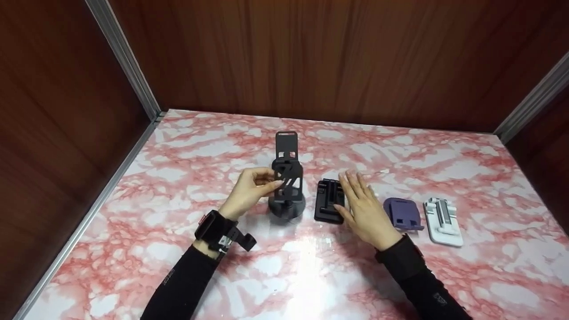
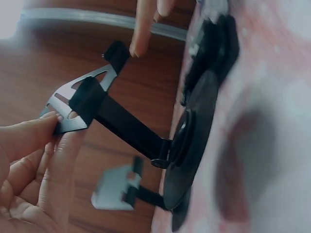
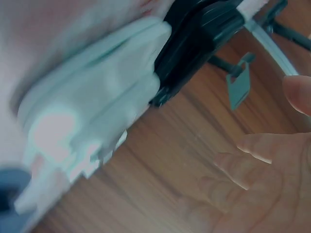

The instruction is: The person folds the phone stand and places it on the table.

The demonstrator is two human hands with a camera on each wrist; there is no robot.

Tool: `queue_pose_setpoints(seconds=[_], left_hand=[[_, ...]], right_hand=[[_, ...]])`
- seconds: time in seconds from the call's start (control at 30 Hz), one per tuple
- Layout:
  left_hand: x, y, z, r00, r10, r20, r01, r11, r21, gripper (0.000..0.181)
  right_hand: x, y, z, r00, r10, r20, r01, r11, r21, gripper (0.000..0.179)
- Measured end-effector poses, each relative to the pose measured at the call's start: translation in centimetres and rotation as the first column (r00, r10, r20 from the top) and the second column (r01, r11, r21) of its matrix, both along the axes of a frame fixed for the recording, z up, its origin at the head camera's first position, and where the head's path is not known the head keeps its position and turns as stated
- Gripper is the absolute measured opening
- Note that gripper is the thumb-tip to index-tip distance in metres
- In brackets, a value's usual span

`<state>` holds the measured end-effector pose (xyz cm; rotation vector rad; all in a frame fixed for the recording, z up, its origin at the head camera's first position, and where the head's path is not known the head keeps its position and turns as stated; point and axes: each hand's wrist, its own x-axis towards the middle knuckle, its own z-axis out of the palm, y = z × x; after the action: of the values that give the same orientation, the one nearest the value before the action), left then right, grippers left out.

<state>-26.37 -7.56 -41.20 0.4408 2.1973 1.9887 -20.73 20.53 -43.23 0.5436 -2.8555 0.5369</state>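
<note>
My left hand point(image 1: 251, 189) pinches the left edge of a black phone stand point(image 1: 288, 182), whose plate has slanted cutouts. In the left wrist view, thumb and fingers hold the plate of this phone stand point(image 2: 82, 99), which is raised on an arm over a round base resting on the table. My right hand point(image 1: 369, 211) hovers with fingers extended, its thumb beside a folded black phone stand point(image 1: 329, 202). A white folded phone stand point(image 3: 97, 87) lies mostly hidden below that hand in the head view; the right wrist view shows the hand apart from it.
Another upright phone stand point(image 1: 286, 144) is directly behind the pinched one. Right of my right hand lie a purple phone stand point(image 1: 403, 213) and a white folded stand point(image 1: 444, 222). Brown wood-grain panels point(image 1: 311, 58) surround the red-and-white marbled table point(image 1: 178, 249).
</note>
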Motion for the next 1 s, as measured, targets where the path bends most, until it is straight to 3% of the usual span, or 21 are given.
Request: queue_pose_setpoints(seconds=[0.2,0.33,0.43,0.57,0.7,0.8,0.87,0.93,1.0], left_hand=[[1.2,1.7,1.8,0.994,-0.038,-0.105,0.040,0.999,0.017,0.019],[2.0,2.7,3.1,0.983,-0.065,-0.170,0.068,0.998,0.010,0.017],[2.9,3.5,4.5,0.972,-0.088,-0.216,0.095,0.995,0.022,0.015],[4.0,4.4,6.2,0.954,-0.114,-0.278,0.129,0.991,0.037,0.013],[4.4,5.1,6.7,0.938,-0.134,-0.319,0.150,0.988,0.026,0.013],[4.6,5.4,6.7,0.934,-0.149,-0.325,0.160,0.987,0.008,0.012],[4.6,5.5,6.5,0.933,-0.152,-0.326,0.160,0.987,-0.001,0.012],[4.6,5.7,6.3,0.932,-0.150,-0.329,0.158,0.987,-0.002,0.011],[4.6,5.8,6.0,0.931,-0.147,-0.334,0.154,0.988,-0.004,0.011]], right_hand=[[0.3,-0.6,0.5,0.992,0.089,0.086,-0.068,0.973,-0.219,0.064],[0.4,-0.8,0.8,0.980,0.141,0.141,-0.083,0.932,-0.352,0.060],[0.4,-0.9,0.9,0.950,0.217,0.225,-0.070,0.850,-0.522,0.060],[0.2,-0.7,0.8,0.870,0.353,0.346,0.024,0.669,-0.743,0.056],[-0.1,-0.6,0.7,0.786,0.474,0.398,0.113,0.522,-0.845,0.048],[-0.2,-0.5,0.7,0.746,0.539,0.391,0.163,0.421,-0.892,0.045],[-0.3,-0.5,0.6,0.731,0.566,0.381,0.189,0.368,-0.910,0.044],[-0.3,-0.3,0.6,0.726,0.572,0.382,0.218,0.336,-0.916,0.044],[-0.3,-0.2,0.5,0.722,0.576,0.383,0.227,0.325,-0.918,0.043]])
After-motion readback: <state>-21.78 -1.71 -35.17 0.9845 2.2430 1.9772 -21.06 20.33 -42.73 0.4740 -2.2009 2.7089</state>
